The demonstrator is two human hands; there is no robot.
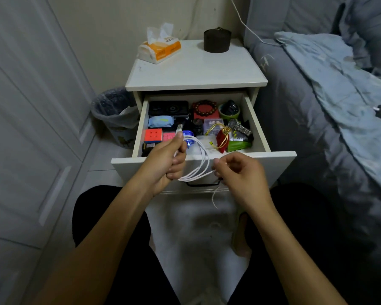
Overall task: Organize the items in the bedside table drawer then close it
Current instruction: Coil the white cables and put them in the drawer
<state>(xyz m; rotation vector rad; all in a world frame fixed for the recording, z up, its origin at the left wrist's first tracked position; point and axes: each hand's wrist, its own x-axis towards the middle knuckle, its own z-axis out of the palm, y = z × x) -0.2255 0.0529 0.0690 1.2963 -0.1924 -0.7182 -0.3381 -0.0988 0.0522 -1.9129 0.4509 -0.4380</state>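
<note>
Coiling the cable over the open drawer

Left hand (163, 159) grips the white cable (196, 164) loops; right hand (235, 172) fingers pinch its tail above the drawer (207, 161) front edge. Next, likely finish the coil and tuck it inside.

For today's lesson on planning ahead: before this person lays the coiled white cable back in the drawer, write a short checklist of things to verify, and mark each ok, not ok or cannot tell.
1. Cable held at both ends of the coil: left hand grips the white cable near its plug, right hand pinches the loops. Ok.
2. Coil secured with a tie: none visible. Cannot tell.
3. Drawer open far enough to reach in: ok.
4. Free spot in the drawer: it looks crowded, with the cube, the red pouch and the watch filling the front. Not ok.
5. Nothing sticking above the drawer rim that would block closing: cannot tell.
</note>
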